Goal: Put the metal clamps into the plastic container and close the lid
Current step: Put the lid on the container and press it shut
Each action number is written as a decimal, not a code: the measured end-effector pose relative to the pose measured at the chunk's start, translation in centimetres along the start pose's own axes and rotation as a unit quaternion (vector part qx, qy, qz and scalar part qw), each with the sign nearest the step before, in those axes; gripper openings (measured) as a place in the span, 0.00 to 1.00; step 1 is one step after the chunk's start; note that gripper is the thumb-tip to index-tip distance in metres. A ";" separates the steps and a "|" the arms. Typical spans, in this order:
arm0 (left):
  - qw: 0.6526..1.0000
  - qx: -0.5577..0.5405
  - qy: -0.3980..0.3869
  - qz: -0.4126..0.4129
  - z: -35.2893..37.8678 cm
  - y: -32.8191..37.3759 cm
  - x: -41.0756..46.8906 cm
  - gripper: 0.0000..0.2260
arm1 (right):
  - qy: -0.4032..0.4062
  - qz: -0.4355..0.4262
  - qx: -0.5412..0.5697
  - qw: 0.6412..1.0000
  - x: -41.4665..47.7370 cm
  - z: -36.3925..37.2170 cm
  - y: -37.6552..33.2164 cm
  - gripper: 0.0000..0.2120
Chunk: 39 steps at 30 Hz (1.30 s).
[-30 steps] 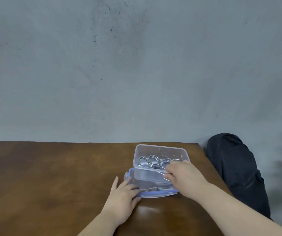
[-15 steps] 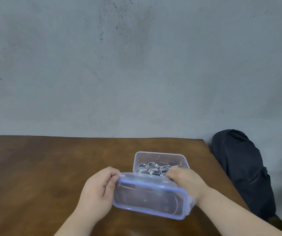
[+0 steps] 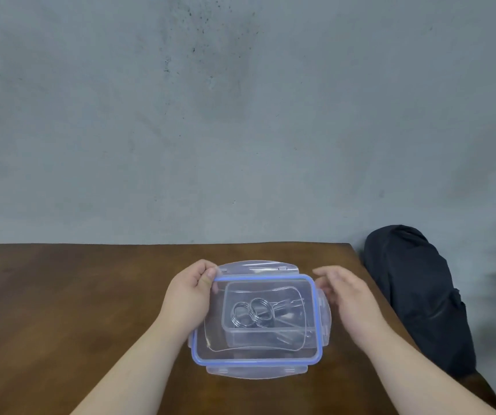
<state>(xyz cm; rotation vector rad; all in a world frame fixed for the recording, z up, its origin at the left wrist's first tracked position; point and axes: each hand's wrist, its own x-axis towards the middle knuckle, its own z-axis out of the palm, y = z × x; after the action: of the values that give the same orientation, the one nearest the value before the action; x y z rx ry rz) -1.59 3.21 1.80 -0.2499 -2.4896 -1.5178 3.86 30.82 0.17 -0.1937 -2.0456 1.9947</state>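
Clear blue-rimmed plastic lid (image 3: 258, 353) over clear plastic container (image 3: 266, 333) holding metal clamps (image 3: 252, 312), long axis left-right; left hand (image 3: 189, 298) gripping far-left corner, right hand (image 3: 350, 298) open beside right latch

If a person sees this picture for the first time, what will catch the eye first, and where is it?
The eye goes first to the clear lid with its blue rim, held over the plastic container near the middle of the wooden table; the metal clamps show through it. The left hand grips the lid's far left corner, while the right hand is open just beside its right edge. A dark bag sits off the table's right side.
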 end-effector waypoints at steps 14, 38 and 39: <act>0.987 -0.033 -0.051 -0.147 3.8 -1.6 3.8 0.08 | 0.037 0.041 -0.174 0.983 5.4 0.4 1.5 0.13; 0.975 0.093 -0.032 -0.198 5.1 -3.2 4.5 0.10 | 0.031 0.118 -0.193 0.974 7.8 1.5 4.4 0.10; 0.975 0.095 -0.033 -0.200 5.1 -3.1 4.6 0.09 | 0.037 0.130 -0.174 0.976 7.7 1.5 4.4 0.09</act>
<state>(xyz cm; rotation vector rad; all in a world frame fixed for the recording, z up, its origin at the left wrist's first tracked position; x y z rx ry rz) -7.25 6.50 -1.89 0.2528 -2.8402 -1.4014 -4.36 31.75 -3.43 -0.6254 -2.4093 1.7117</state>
